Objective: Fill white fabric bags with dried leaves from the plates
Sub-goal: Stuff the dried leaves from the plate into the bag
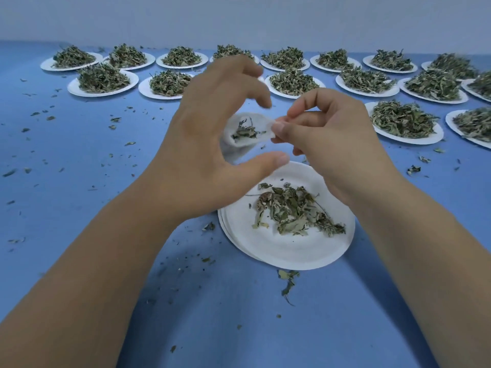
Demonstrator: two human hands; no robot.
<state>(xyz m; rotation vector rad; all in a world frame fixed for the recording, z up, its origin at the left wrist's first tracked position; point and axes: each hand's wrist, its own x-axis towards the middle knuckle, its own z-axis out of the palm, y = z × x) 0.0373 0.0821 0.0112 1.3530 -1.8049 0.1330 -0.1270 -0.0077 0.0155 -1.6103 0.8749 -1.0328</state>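
Head view: the bag [255, 119] hung open-mouthed just beyond the near plate [287, 251], above the table [79, 197], with a few leaves [245, 131] already inside. The right hand [334, 150] pinched the right edge of its rim between thumb and fingertips. The left hand [210, 144] curved round the bag's left side, thumb and fingers spread and clear of the rim; blur hid whether the palm touched the cloth.

A thin scatter of leaf [295, 211] lay on the near plate, while heaped plates [409, 138] stood in rows at the far edge and to the right.

The bag looked soft and very light, likely to collapse shut unless its rim was held at two opposite points. The leaves seemed dry, brittle and nearly weightless, so a loose pinch of a small bunch would probably suit better than a squeeze, which could crumble them. Crumbs [45, 112] dotted the table.
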